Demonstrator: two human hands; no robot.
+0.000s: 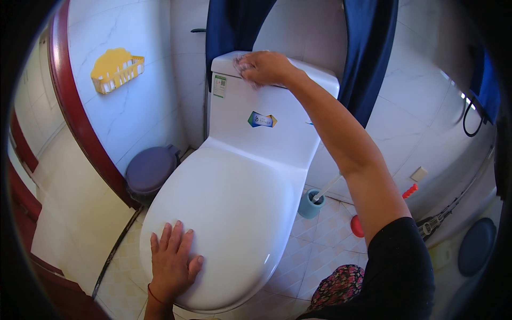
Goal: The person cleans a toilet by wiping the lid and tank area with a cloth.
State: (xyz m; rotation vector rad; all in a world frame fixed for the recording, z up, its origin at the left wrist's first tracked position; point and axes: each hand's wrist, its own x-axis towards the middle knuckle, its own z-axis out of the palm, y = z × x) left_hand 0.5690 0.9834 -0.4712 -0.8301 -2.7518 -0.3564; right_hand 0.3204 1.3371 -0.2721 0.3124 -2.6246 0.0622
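A white ceramic toilet (256,156) stands before me with its lid (224,208) down. My right hand (268,68) reaches to the top left of the tank (288,104) and grips a bunched, pale pinkish cloth (243,66) against the edge of the tank lid (316,72). Part of the cloth is hidden under the fingers. My left hand (172,256) lies flat on the left front of the toilet lid, fingers spread, holding nothing. Two stickers show on the tank front: a green-edged label (219,86) and a colourful one (262,119).
Left of the toilet is a purple-lidded bin (153,170), below a yellow wall basket (117,72). A toilet brush in a teal holder (311,206) and a red plunger cup (357,226) stand on the right. Dark blue curtains (368,60) hang behind the tank.
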